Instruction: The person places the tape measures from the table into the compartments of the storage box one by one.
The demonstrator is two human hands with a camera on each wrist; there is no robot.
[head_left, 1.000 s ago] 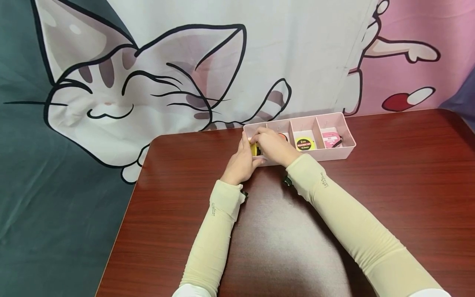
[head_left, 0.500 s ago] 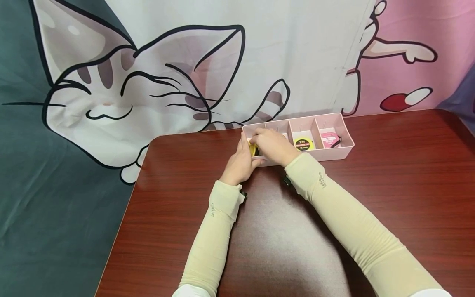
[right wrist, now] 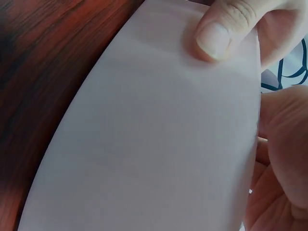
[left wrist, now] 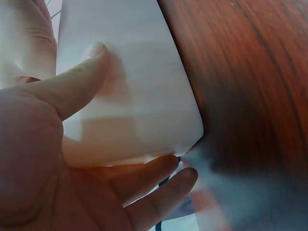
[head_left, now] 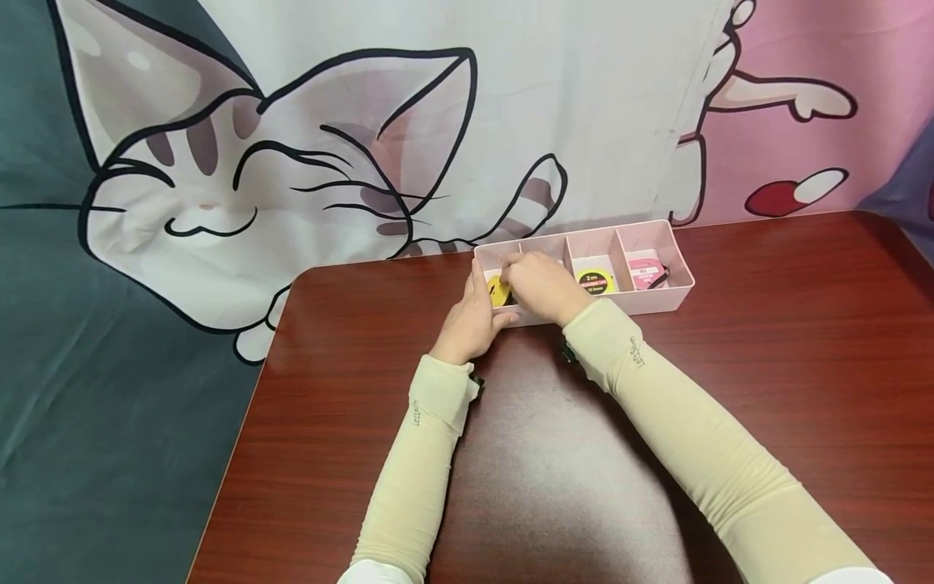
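Observation:
A pale pink box (head_left: 653, 303) with several compartments in a row stands near the table's back edge. My left hand (head_left: 467, 326) grips its left end, the thumb (left wrist: 82, 79) on the front wall and the other fingers around the end. My right hand (head_left: 543, 287) reaches over the front rim into the leftmost compartment, its fingertips pinching at a round yellow tape measure (head_left: 498, 292) with black marks. The right hand covers most of the second compartment. A yellow-green measuring tape (head_left: 597, 281) lies in the third compartment, a pink tape measure (head_left: 646, 273) in the rightmost.
The reddish-brown wooden table (head_left: 328, 422) extends on both sides of the box and in front of it. Right behind its back edge hangs a cloth (head_left: 598, 97) printed with a cartoon cat.
Within the leftmost compartment the yellow tape measure has turned, so more of its round face shows. Both hands keep nearly the same places; an orange thing in the second compartment is now hidden.

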